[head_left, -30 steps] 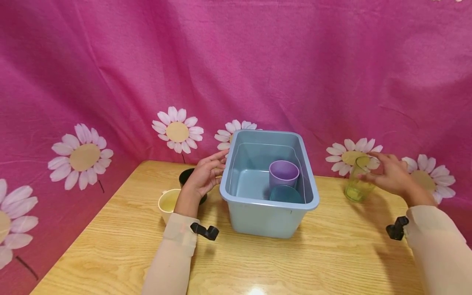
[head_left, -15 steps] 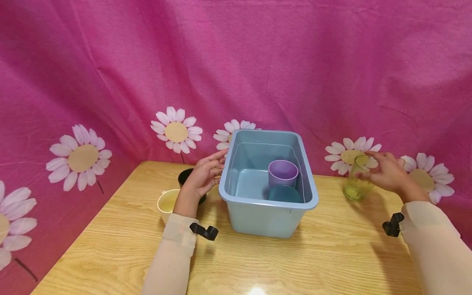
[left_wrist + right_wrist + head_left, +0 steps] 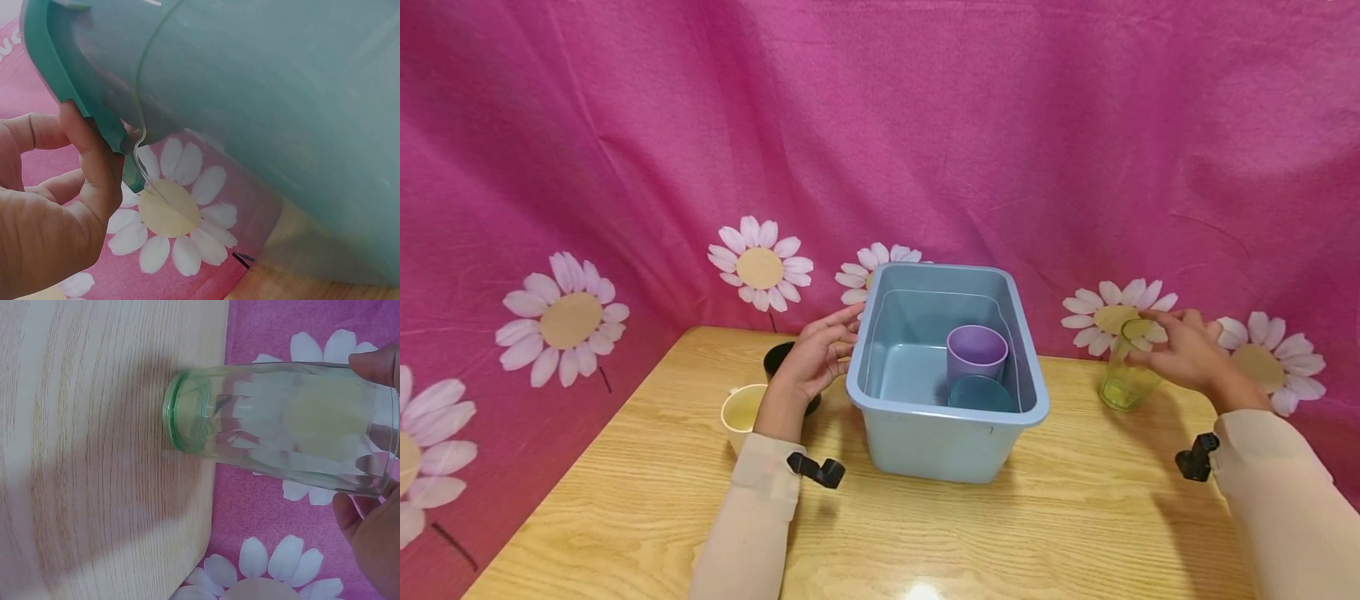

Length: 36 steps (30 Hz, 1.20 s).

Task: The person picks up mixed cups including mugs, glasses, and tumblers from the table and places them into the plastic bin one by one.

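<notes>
- Table (image 3: 880,542) with a light wood grain is seen at the front, a bright spot of light reflected near its lower middle.
- Both forearms are covered by pale sleeves (image 3: 741,525), and a black mount (image 3: 816,471) is worn at each wrist.
- A cream mug (image 3: 742,412) is set on the left side of the table, partly hidden by the left wrist.
- Just behind it, a black cup (image 3: 777,360) is mostly covered by the left hand (image 3: 812,358).
- The rim of a blue bin (image 3: 936,446) is gripped at its left side by the left hand's bent fingers.
- Inside the bin, toward its right wall, a teal cup (image 3: 979,394) is placed, with a purple cup (image 3: 976,354) just behind it, mouth up.
- To the right, well apart from the bin, a yellow-green glass (image 3: 1126,379) is grasped near its rim by the right hand (image 3: 1195,354), its base low at the table.
- The background is filled by pink cloth (image 3: 925,150) printed with white daisies (image 3: 571,321).
</notes>
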### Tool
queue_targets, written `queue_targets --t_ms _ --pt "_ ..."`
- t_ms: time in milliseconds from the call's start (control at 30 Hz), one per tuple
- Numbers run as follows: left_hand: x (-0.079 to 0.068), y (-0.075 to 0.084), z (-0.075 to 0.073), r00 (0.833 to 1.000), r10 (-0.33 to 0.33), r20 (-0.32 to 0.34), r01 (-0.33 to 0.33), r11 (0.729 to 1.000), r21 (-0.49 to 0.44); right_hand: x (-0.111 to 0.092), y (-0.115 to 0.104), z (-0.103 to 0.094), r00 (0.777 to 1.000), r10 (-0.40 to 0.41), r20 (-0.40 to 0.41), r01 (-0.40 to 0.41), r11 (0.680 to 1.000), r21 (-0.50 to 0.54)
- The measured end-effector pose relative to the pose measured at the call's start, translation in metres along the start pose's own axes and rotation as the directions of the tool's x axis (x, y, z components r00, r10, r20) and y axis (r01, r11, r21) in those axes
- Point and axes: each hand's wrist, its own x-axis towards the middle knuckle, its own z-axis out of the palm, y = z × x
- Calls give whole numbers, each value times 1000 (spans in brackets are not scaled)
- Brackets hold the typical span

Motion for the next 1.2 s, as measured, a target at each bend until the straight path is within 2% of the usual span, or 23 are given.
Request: queue_targets --t_ms 233,433,767,1200 --pt "0 0 1 1000 3 -1 -3 1000 -7 -1 -2 -1 1000 3 12 -3 1000 10" --pt "0 0 1 1000 4 3 -4 1000 -7 -1 -5 -1 1000 -16 -9 16 1000 -3" --pt "1 0 0 1000 0 -1 0 1000 -6 6 -15 -7 988 -120 -94 119 993 -25" --pt "0 1 0 1000 0 -2 0 1000 -2 14 -36 -24 976 -173 -131 167 984 -55"
